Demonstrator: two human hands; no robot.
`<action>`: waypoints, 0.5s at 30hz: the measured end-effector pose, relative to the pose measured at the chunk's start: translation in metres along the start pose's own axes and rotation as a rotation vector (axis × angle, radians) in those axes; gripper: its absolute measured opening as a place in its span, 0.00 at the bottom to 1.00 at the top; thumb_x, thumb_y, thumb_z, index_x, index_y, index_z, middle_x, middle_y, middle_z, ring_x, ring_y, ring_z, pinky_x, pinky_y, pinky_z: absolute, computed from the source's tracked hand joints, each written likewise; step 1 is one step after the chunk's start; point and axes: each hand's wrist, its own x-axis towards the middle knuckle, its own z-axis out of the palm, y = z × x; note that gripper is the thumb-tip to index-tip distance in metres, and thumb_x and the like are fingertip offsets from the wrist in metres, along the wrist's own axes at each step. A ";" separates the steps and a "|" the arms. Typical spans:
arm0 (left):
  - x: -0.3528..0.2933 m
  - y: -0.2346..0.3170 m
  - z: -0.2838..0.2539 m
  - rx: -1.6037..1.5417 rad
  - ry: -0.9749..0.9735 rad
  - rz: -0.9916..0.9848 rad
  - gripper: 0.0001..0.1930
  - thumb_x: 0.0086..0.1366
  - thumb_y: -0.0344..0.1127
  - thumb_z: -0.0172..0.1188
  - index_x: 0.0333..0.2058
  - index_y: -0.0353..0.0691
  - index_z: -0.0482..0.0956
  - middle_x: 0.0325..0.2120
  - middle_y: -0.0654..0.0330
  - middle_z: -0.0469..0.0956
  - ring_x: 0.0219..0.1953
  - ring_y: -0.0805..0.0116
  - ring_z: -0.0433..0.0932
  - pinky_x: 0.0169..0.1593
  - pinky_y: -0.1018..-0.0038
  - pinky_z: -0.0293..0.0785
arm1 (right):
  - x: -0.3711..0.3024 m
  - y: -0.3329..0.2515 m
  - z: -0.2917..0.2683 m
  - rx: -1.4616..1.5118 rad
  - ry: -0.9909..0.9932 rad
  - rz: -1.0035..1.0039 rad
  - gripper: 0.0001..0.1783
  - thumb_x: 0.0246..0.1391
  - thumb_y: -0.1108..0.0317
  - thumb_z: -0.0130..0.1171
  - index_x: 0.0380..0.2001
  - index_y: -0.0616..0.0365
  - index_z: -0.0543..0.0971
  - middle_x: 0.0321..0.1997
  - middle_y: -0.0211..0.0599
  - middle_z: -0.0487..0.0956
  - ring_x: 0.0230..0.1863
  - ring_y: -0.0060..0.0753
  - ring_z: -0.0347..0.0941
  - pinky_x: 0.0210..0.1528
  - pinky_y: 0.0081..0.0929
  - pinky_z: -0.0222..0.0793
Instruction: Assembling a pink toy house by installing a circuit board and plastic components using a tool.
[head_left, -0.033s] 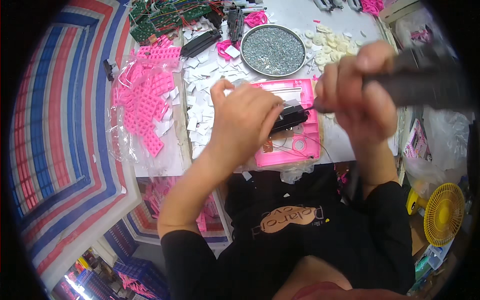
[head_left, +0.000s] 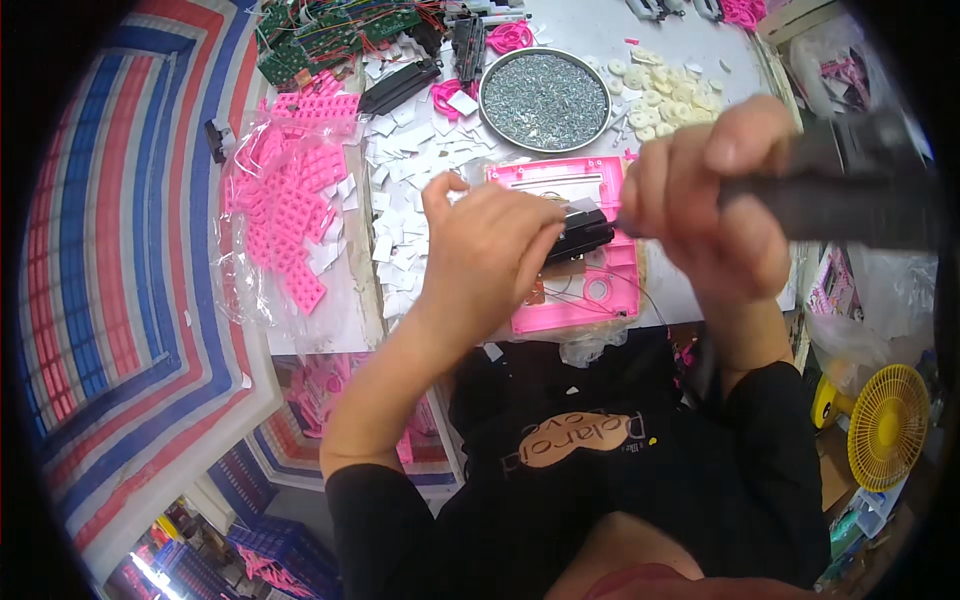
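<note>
My left hand (head_left: 488, 240) is closed on a black plastic block (head_left: 583, 238), thumb and fingers at its left part. The block lies tilted over a pink plastic housing (head_left: 624, 290), with thin wires and a small brown board under it. Wrapped round a dark power screwdriver (head_left: 850, 195) is my right hand (head_left: 715, 195), slightly blurred. The tool lies nearly level, its tip pointing left at the block's right end. Whether the tip touches a screw there is too small to tell.
A round tray (head_left: 608, 112) of small screws stands beyond the housing. Cream discs (head_left: 675, 100) lie right of it, white paper pieces (head_left: 400, 215) to the left. Pink grid parts (head_left: 290, 215) fill a clear bag. Circuit boards (head_left: 330, 40) are piled far left; a yellow fan (head_left: 887, 428) stands right.
The screwdriver and my right hand have shifted slightly, the tool's body now a little lower. My left hand and the black block are almost where they were.
</note>
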 end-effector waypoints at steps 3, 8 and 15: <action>-0.012 0.008 -0.001 -0.081 0.010 -0.078 0.05 0.58 0.32 0.68 0.33 0.46 0.82 0.32 0.65 0.84 0.34 0.67 0.80 0.51 0.60 0.57 | -0.002 -0.002 0.014 -0.013 -0.015 0.013 0.19 0.64 0.54 0.63 0.48 0.49 0.67 0.20 0.21 0.67 0.19 0.19 0.64 0.26 0.24 0.63; -0.013 0.009 0.000 -0.157 0.026 -0.125 0.04 0.57 0.32 0.69 0.31 0.46 0.83 0.32 0.65 0.85 0.33 0.68 0.80 0.51 0.61 0.56 | -0.001 -0.001 0.022 0.026 -0.017 0.052 0.19 0.63 0.55 0.63 0.47 0.48 0.68 0.20 0.21 0.68 0.20 0.19 0.65 0.27 0.23 0.64; -0.012 0.003 0.003 -0.099 0.087 -0.083 0.13 0.54 0.37 0.73 0.37 0.47 0.81 0.29 0.67 0.80 0.33 0.66 0.76 0.51 0.61 0.55 | -0.004 0.006 0.022 -0.029 -0.027 0.053 0.18 0.63 0.55 0.63 0.47 0.49 0.67 0.19 0.22 0.67 0.19 0.20 0.65 0.26 0.24 0.64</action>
